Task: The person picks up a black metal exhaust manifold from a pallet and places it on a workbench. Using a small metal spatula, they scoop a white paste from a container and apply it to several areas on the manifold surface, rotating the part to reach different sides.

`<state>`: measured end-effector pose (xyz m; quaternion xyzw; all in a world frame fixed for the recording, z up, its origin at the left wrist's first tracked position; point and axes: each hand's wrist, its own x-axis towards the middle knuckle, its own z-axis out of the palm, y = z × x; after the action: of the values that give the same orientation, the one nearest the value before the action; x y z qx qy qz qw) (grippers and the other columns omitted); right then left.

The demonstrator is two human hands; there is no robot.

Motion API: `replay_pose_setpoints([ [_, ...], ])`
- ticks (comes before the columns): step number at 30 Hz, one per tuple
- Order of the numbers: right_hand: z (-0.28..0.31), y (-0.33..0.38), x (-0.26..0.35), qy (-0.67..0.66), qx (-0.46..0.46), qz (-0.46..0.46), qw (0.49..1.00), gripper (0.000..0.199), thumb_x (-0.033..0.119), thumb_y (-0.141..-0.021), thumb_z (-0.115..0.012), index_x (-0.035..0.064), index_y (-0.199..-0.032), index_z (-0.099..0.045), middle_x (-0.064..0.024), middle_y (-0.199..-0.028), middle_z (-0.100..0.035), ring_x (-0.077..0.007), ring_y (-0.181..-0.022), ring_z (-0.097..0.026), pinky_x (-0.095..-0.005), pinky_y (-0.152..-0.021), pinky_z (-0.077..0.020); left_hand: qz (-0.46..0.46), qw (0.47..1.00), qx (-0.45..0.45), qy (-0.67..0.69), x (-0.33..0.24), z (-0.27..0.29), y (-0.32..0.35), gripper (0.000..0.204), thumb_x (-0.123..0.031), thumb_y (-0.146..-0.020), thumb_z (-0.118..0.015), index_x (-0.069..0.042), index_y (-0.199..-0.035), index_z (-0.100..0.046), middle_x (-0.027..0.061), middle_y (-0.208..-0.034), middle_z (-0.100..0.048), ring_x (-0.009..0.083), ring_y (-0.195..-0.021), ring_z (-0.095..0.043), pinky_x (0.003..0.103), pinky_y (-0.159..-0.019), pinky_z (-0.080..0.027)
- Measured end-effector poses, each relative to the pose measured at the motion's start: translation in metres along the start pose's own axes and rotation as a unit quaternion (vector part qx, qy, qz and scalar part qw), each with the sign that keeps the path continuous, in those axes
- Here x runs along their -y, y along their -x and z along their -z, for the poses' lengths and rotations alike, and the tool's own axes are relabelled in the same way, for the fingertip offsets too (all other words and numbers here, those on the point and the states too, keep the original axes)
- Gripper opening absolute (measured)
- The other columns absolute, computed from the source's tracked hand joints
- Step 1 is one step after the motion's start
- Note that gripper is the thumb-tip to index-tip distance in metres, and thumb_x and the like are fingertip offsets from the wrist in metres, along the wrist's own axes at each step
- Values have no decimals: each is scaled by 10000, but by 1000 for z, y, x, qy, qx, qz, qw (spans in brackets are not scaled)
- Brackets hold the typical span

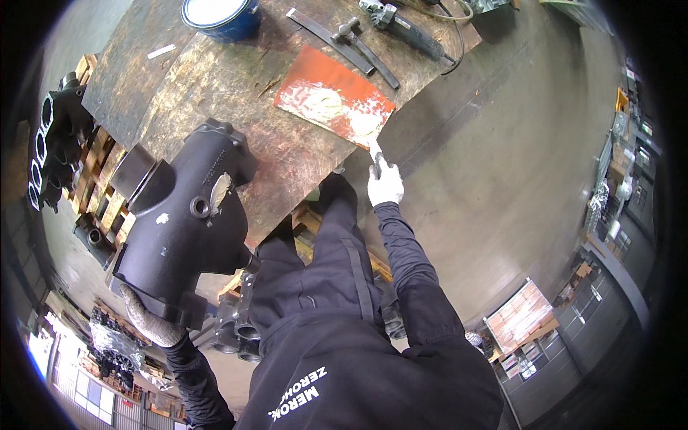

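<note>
A large black cast-metal valve body (168, 247) rests on the worktable's left front part, with cream filler (221, 190) smeared beside a round port and smaller pale spots lower down. My left hand (149, 320), in a greyish glove, grips the casting's near lower end; some of its fingers are hidden behind the edge. In a white glove, my right hand (385, 185) is closed around a putty knife (374, 145). The knife's blade touches the near right corner of an orange-red board (309, 66). Cream putty (322, 104) is spread over that board.
On the worn worktable (222, 86) stand a blue can (233, 25), a flat metal bar (326, 37), a hammer (369, 54) and an angle grinder (405, 30) with its cable. Black castings on pallets (64, 122) are at the left. The table's right edge borders grey floor.
</note>
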<state>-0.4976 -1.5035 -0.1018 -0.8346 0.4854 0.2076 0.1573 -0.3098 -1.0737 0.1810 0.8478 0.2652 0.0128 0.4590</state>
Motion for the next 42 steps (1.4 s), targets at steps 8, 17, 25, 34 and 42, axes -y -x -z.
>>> replay_pose_setpoints([
  [8,9,33,3,-258,-29,104,960,391,242,-965,-642,65,-1314,-662,-203,-1091,-718,-385,-1045,-687,-471,-923,-534,-41,996,-21,-77,-19,-11,5,686,-396,-1007,-620,18,-1524,-440,134,-1483,-518,261,-1359,-471,396,-1203,-289],
  [17,73,85,91,-631,373,39,679,454,206,-1064,-558,-81,-1410,-495,-141,-1058,-691,-148,-777,-655,-282,-702,-546,47,995,45,80,-28,-18,11,502,-352,-1032,-582,46,-1338,-580,120,-1201,-653,220,-1070,-635,374,-962,-502],
  [25,63,95,178,-445,278,248,814,386,151,-1023,-591,22,-1387,-607,-61,-973,-709,-109,-800,-649,-268,-733,-521,-172,951,40,-255,20,15,22,469,4,-931,-632,-41,-1393,-574,207,-1333,-534,334,-1197,-594,410,-1029,-499],
  [34,13,57,230,-254,138,352,890,318,277,-945,-638,258,-1255,-706,-198,-926,-639,-401,-889,-660,-475,-779,-534,-129,968,18,-212,42,32,38,372,-105,-1026,-570,-9,-1386,-561,173,-1254,-590,295,-1208,-579,420,-1038,-479],
  [42,19,63,223,-228,107,363,897,317,289,-939,-652,283,-1251,-710,-193,-885,-614,-394,-848,-656,-477,-756,-530,91,996,-2,-14,31,25,41,440,-292,-1019,-601,-12,-1353,-539,88,-1134,-618,176,-1036,-616,356,-864,-529],
])
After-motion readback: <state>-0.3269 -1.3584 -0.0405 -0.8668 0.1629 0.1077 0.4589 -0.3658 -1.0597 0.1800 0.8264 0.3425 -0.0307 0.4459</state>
